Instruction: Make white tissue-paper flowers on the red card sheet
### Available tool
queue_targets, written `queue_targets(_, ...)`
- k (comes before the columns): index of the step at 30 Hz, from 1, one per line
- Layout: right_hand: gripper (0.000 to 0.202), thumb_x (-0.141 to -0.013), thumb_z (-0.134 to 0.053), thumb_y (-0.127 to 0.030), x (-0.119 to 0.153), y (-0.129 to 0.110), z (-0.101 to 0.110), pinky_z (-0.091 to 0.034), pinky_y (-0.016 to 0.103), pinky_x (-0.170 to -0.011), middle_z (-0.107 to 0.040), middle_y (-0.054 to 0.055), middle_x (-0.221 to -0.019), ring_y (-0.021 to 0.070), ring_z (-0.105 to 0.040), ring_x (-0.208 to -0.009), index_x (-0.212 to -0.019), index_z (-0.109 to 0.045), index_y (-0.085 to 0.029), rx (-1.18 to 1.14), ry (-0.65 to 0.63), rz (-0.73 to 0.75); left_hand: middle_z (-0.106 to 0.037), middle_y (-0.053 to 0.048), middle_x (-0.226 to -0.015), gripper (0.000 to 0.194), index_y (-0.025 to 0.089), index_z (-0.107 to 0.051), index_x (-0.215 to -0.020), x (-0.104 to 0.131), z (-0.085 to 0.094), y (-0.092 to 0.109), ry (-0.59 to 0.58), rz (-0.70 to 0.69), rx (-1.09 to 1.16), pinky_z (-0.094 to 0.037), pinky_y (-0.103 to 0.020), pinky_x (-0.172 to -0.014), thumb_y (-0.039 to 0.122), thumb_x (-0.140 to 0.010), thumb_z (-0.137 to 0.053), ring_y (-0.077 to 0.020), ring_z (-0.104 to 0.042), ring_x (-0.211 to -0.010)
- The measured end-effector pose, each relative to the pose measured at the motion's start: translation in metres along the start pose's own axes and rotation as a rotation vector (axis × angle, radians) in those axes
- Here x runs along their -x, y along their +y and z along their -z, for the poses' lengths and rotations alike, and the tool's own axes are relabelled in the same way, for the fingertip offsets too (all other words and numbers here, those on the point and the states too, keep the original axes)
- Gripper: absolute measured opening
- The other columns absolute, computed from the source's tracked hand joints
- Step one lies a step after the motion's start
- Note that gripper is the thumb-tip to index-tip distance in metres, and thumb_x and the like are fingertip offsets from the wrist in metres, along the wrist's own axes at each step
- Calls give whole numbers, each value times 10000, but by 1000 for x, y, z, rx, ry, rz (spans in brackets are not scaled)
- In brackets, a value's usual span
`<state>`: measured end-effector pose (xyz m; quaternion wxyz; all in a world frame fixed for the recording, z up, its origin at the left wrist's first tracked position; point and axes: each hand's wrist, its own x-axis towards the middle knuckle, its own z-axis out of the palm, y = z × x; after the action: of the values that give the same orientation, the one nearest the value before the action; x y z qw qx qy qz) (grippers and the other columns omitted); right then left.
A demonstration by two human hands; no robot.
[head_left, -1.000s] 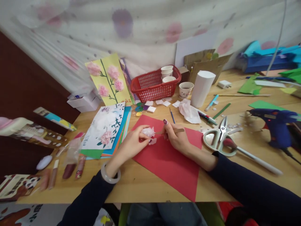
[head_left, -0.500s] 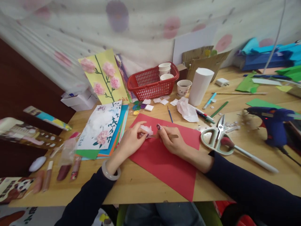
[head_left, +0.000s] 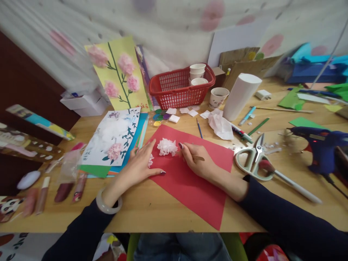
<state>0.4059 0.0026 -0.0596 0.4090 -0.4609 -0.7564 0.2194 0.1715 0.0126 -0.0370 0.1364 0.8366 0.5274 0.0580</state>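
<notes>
A red sheet of paper (head_left: 195,181) lies on the wooden table, with a ruffled pale pink paper flower (head_left: 166,147) on its upper left part. My left hand (head_left: 138,161) rests with its fingers spread over the sheet's left edge, and a few more pale petals (head_left: 150,161) show beside its palm. To the right of the flower, my right hand (head_left: 198,159) pinches a thin brown tool (head_left: 199,158), whose tip reaches the flower's right side.
Scissors (head_left: 254,157) and a blue glue gun (head_left: 319,145) lie at the right. A red basket (head_left: 179,94) with paper cups, a filled cup (head_left: 218,97) and a white roll (head_left: 240,96) stand behind. Flower pictures (head_left: 108,141) lie at the left.
My left hand has let go of the pale paper and moved left, its fingers now spread. The flower is uncovered. My right hand keeps its pinch on the tool. The view has shifted slightly.
</notes>
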Motion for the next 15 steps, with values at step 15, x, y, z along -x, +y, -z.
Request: queue_targets(15, 512, -996, -313, -557, -9, 2, -8, -381, 269, -544, -558, 9, -572, 136, -514, -516, -656, -491, -218, -137, -8, -151, -353, -244, -1550, 1061, 208, -132, -1550, 0, 2, 3, -55, -7, -4, -99, -622, -1139, 507, -740, -750, -364, -342, -1436)
